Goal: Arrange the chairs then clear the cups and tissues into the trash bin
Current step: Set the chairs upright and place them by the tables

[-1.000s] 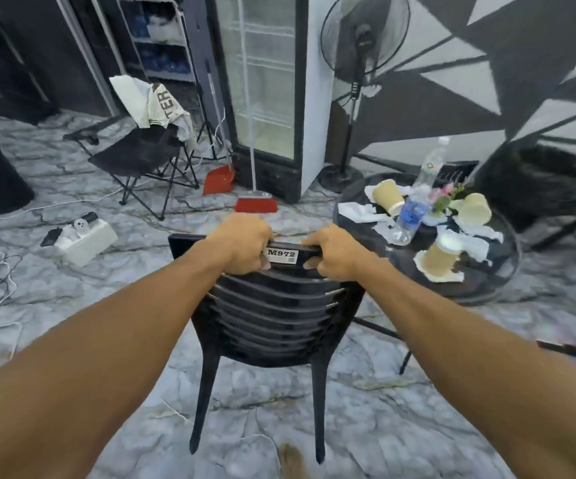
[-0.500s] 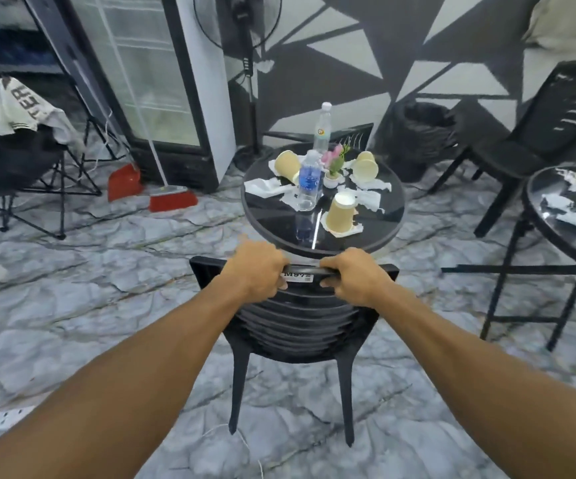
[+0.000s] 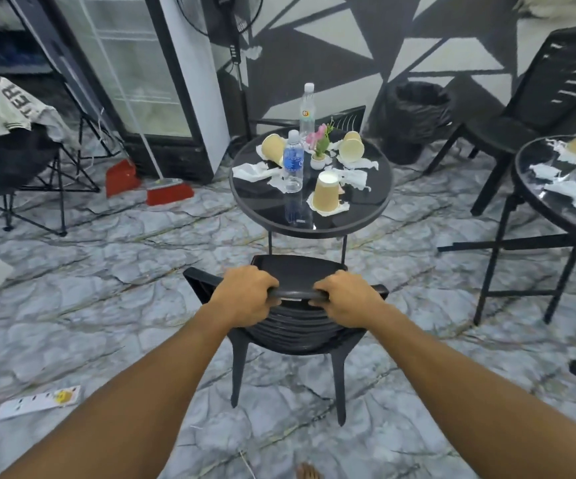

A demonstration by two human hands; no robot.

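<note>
Black plastic chair point(image 3: 293, 330): seen from behind, seat facing round glass-top table point(image 3: 366, 216). Front edge of seat near table's legs, not yet under the rim. Rear legs down at marble-pattern floor; cannot tell whether resting or lifted just clear.

Left hand point(image 3: 245, 295): fingers curled over top rail of backrest, left of centre, full wrap. Right hand point(image 3: 345, 299): same wrap, right of centre. Nothing else held.

Step in hand, by judgement: seating chair at table.
- Push straight, equal force on both hands, to prevent yaw.
- Keep seat centred between table's legs.
- Ease off before contact with frame. Inverted paper cup point(image 3: 326, 195) and water bottle point(image 3: 293, 160) standing toward near edge, probably easy to topple on a jolt.
- Lift slightly rather than drag, in case of snagging on floor.

Also on tabletop: left tipped cup point(image 3: 272, 146), right tipped cup point(image 3: 351, 150), crumpled tissues point(image 3: 252, 171), taller bottle point(image 3: 307, 108), small flower pot point(image 3: 319, 159).

Black lined trash bin point(image 3: 417, 112) against patterned wall, behind table. Second black chair point(image 3: 555, 91) at right, beside second table point(image 3: 542, 209) with more tissue and a blurred cup.

Broom point(image 3: 169, 191) and red dustpan point(image 3: 122, 176) by glass-door fridge point(image 3: 134, 63), left.
</note>
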